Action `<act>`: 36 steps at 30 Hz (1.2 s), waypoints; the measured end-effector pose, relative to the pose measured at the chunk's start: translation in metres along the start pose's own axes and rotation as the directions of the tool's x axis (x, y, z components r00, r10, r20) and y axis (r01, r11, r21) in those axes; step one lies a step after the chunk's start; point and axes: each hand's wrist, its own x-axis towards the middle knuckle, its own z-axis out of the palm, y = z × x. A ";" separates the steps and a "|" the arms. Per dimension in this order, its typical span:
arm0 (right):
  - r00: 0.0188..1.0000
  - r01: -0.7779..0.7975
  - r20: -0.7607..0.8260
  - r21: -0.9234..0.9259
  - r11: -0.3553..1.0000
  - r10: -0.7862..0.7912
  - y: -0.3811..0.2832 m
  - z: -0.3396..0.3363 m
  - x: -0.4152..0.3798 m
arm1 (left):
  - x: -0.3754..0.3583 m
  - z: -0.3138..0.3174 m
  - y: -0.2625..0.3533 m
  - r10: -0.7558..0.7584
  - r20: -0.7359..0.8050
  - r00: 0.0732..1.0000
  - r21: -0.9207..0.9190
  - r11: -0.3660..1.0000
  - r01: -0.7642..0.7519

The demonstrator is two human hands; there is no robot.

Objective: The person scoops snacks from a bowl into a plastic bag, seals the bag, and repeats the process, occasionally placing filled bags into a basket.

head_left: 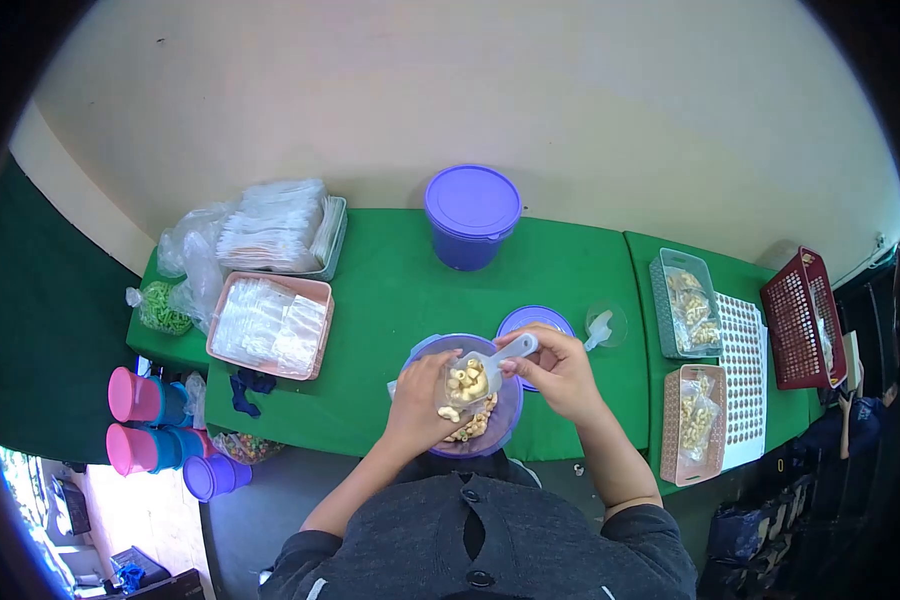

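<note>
My right hand (550,372) grips the handle of a white scoop (510,352) that holds pale, cashew-like pieces (467,380). My left hand (422,398) is closed around the edge of a clear plastic bag or cup at the scoop's mouth; its exact shape is hard to make out. Both hands are above an open purple tub (511,420), with more of the pieces lying inside it. A round purple lid (535,318) lies flat behind my right hand, partly hidden by it.
A closed purple bucket (473,205) stands at the back. Baskets of plastic bags (270,325) are at the left. At the right are baskets of filled packets (695,300), a sticker sheet (742,380) and a red basket (800,320). A second scoop (599,328) lies near the lid.
</note>
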 end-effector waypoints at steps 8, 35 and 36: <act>0.978 0.205 0.038 -0.374 0.905 -0.206 -0.018 0.001 -0.008 | 0.007 0.018 -0.002 0.030 -0.082 0.996 -0.177 0.983 -0.044; 0.818 -0.536 0.096 -0.229 0.812 0.567 0.207 0.008 0.021 | -0.020 -0.026 -0.037 -0.172 -0.492 0.853 -0.541 0.828 -0.145; 0.809 -0.571 0.090 -0.113 0.813 0.581 0.200 0.005 0.020 | -0.021 -0.026 -0.040 -0.170 -0.492 0.854 -0.544 0.826 -0.149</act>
